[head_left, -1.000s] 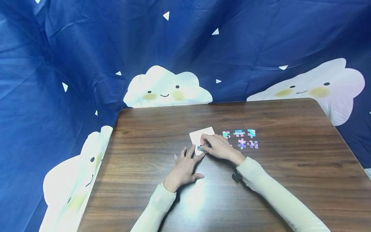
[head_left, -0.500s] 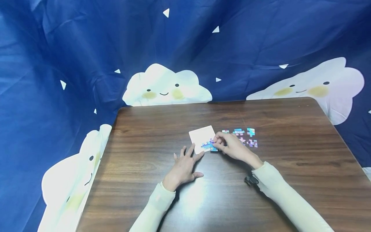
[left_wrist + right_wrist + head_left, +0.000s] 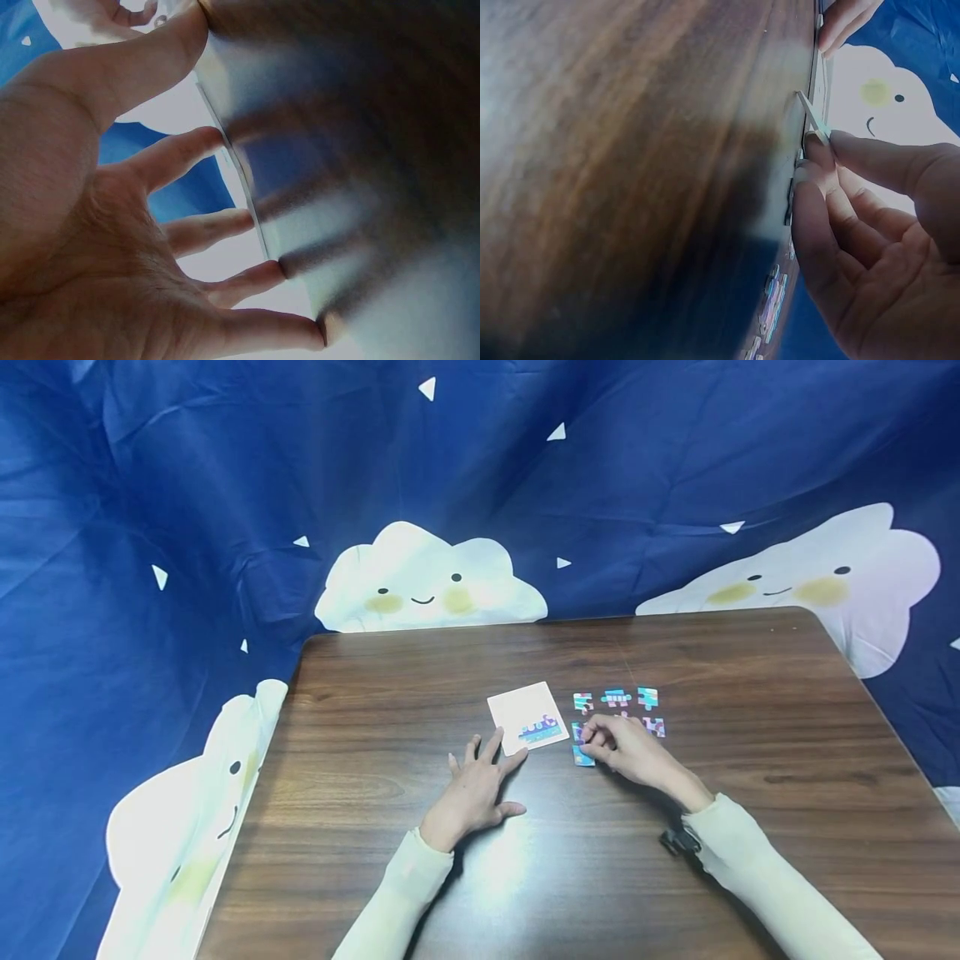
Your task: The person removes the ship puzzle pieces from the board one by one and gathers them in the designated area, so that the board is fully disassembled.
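A white square puzzle board (image 3: 517,703) lies on the table, with a joined strip of blue and purple pieces (image 3: 540,731) along its near right side. My left hand (image 3: 471,793) is spread, fingertips at the board's near left corner; the left wrist view shows its fingers (image 3: 206,229) straight and apart. Just right of the board, my right hand (image 3: 637,750) pinches a blue puzzle piece (image 3: 584,757) between thumb and fingers. That thin piece (image 3: 812,114) appears tilted, edge-on, in the right wrist view. Another loose piece (image 3: 577,732) is partly covered by this hand.
Several loose pieces lie right of the board: one at the left (image 3: 582,702), a striped one (image 3: 617,697), a blue one (image 3: 648,697) and a purple one (image 3: 655,727). The brown wooden table (image 3: 375,718) ends at a blue curtain (image 3: 480,460) with clouds.
My right hand has moved right, from over the board past its right edge, carrying the blue puzzle piece. The joined strip on the board has come into full view. My left hand stays put.
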{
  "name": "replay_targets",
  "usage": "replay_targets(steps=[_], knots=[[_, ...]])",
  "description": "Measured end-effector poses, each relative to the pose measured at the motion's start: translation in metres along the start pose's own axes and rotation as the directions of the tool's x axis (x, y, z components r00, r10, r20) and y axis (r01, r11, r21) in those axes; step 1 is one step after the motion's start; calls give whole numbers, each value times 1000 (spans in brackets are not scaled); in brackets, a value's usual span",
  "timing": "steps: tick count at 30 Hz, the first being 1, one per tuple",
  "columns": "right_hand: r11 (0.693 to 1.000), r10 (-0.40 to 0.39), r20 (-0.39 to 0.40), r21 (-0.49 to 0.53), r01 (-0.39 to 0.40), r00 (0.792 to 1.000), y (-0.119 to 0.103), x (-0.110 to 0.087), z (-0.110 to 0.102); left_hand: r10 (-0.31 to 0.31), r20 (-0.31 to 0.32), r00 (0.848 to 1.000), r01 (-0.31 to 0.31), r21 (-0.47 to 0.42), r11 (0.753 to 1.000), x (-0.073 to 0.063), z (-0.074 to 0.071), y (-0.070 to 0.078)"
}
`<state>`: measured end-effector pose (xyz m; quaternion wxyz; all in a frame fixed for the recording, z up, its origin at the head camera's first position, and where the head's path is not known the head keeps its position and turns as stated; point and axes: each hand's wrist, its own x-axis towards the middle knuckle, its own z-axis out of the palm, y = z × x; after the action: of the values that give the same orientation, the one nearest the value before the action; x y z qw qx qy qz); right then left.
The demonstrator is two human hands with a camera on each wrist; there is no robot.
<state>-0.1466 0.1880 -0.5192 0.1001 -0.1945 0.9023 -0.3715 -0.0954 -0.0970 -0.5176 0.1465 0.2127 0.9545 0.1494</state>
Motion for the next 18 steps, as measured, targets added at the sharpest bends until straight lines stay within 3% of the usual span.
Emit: replay_targets(steps=[18], knots=[[997, -34, -34, -66, 31, 999, 0, -13, 0, -8, 3, 1000, 8, -3, 1000, 0, 0, 0]])
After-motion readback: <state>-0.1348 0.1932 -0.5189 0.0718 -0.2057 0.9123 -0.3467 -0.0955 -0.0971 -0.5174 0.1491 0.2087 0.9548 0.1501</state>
